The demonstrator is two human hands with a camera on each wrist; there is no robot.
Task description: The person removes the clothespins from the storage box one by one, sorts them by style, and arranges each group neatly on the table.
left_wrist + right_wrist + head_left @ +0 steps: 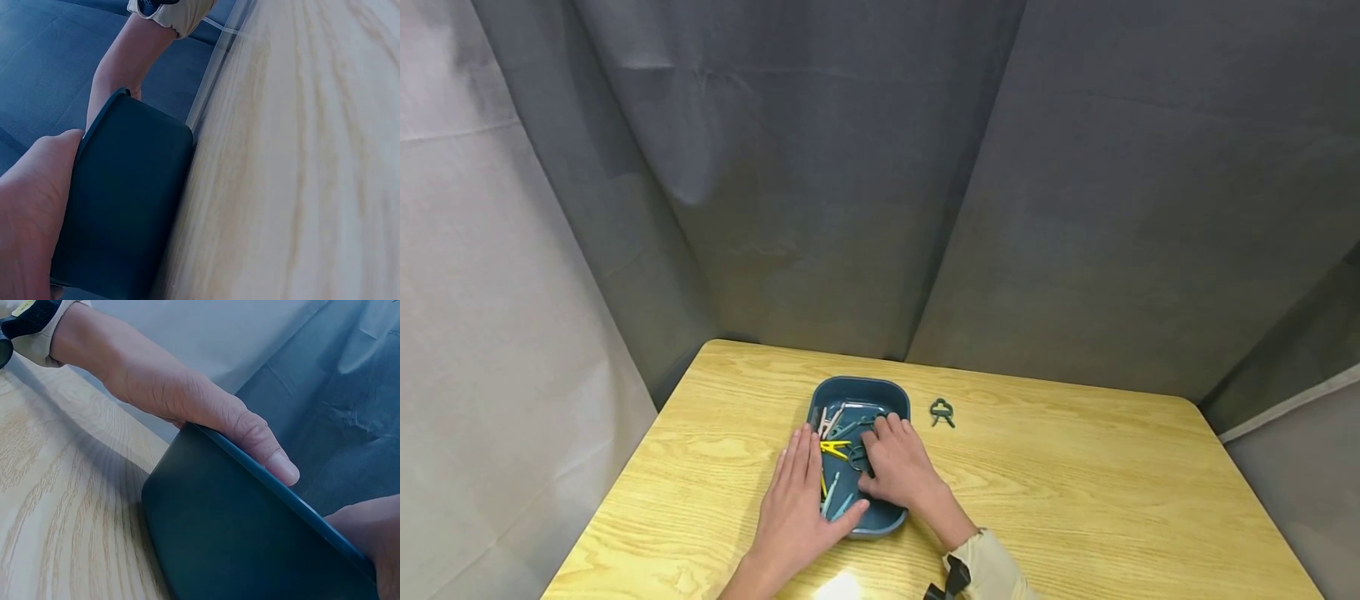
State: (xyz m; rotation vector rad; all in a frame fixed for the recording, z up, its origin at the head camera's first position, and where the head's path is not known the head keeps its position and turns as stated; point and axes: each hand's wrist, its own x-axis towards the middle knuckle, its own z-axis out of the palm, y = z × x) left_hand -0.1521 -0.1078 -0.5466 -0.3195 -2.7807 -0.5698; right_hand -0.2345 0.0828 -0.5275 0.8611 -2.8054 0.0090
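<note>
A dark blue-green plastic tub [859,385] stands on the table with several clips lying inside. Along its left rim rests my left hand [793,504], fingers straight and thumb stretched over the near side. My right hand [898,462] reaches over the right rim into the tub, its fingers bent down. Beside those fingers lies a dark green clip [856,458]; whether they grip it is hidden. A yellow clothes peg [835,449] lies left of it, with a pale pink peg [826,423] farther back. Light blue pegs [831,493] lie at the near left. The left wrist view shows the tub's outer wall [128,194].
Right of the tub, one dark green plant clip [942,412] lies on the wooden table [1075,483]. Grey curtains [820,208] hang behind the table's back edge and along the sides. A dark strap [955,577] is on the right wrist over a beige sleeve [992,567].
</note>
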